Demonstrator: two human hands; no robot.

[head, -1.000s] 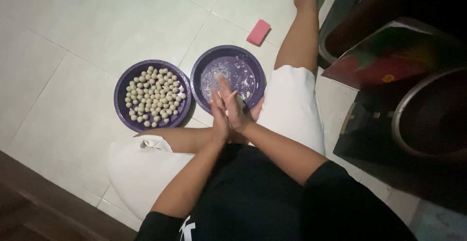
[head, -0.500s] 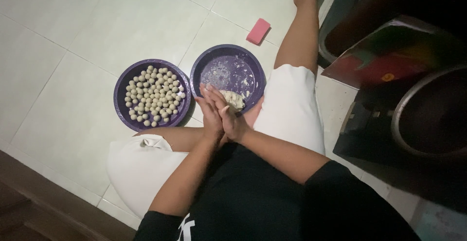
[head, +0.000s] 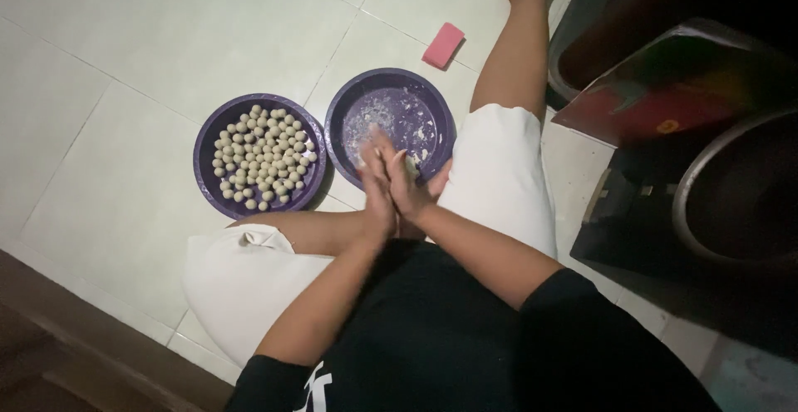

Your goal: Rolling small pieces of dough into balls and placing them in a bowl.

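Looks like a home kitchen floor. Pale tiled floor (head: 150, 54) bearing two purple basins (head: 391, 121), one filled with small dough balls (head: 262, 158). Large metal pot (head: 736, 187) and pink sponge (head: 443, 44) nearby.

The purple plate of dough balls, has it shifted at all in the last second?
No. The purple plate of dough balls keeps its spot beside the floury purple plate, at the same tile seam.
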